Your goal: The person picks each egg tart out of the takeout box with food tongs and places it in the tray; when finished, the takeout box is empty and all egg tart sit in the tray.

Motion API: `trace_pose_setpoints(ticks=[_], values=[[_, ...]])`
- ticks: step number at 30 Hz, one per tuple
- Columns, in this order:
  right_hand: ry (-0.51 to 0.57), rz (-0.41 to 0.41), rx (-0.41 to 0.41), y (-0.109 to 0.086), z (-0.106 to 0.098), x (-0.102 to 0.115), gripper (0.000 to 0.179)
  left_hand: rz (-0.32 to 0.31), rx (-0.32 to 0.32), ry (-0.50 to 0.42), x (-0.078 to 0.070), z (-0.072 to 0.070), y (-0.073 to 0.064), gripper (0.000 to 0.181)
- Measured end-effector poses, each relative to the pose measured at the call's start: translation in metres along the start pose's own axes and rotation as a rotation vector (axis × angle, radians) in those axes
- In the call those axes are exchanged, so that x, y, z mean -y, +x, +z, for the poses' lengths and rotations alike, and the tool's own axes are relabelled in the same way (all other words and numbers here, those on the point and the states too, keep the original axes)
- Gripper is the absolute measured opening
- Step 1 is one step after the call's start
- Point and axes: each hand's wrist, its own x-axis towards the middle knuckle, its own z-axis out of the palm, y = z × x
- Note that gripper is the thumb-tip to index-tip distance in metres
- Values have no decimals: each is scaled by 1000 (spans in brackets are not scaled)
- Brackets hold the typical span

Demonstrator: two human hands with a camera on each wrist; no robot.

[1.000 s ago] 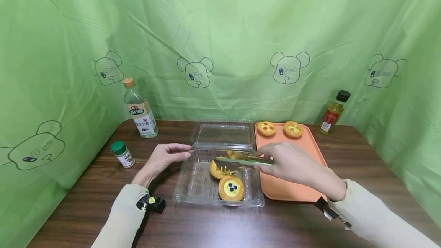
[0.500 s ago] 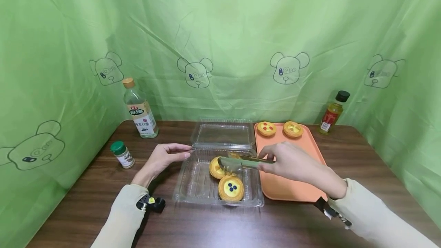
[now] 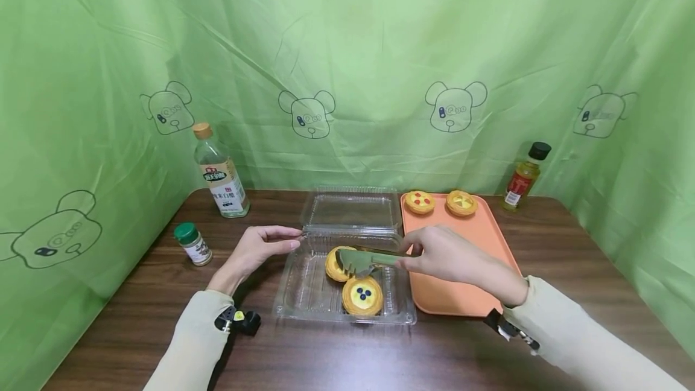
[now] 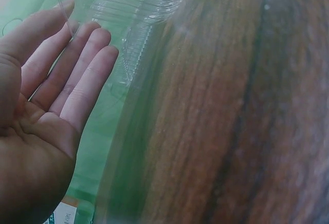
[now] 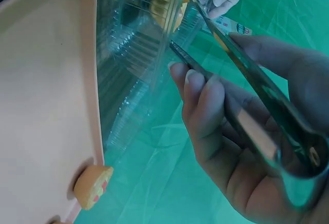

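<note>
At the clear box's (image 3: 309,294) ten o'clock corner: my left hand (image 3: 257,255) is resting straight-fingered, clenching nothing.
Tongs (image 3: 361,259): my right hand (image 3: 442,258) is grasping them over the box; whether they are pinching, I cannot tell.
Berry-topped tart (image 3: 362,297): lying in the box, another tart (image 3: 333,265) sitting at its eleven o'clock.
Orange tray (image 3: 461,297): lying at three o'clock, carrying two tarts (image 3: 420,203).

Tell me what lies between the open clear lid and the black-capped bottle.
In the head view, the orange tray, with two tarts on its far end.
</note>
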Motion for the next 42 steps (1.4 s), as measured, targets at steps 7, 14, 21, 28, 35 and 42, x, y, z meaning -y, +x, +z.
trace_pose_setpoints(ticks=[7, 14, 21, 28, 35, 42], values=[[28, 63, 28, 5, 3, -2, 13, 24, 4, -12, 0, 0, 0, 37], [108, 63, 61, 5, 5, -5, 14, 17, 7, -16, -1, 0, -1, 38], [188, 71, 68, 3, 4, -6, 15, 16, 9, -26, -1, 0, -1, 37], [239, 105, 37, -2, -4, -7, 24, 5, 2, -15, 1, 0, -1, 38], [267, 143, -33, -10, -18, -12, 18, 10, 5, -20, 1, 0, 0, 38], [321, 141, -103, -25, -33, -24, 21, -1, 3, -24, 4, 0, 0, 39]])
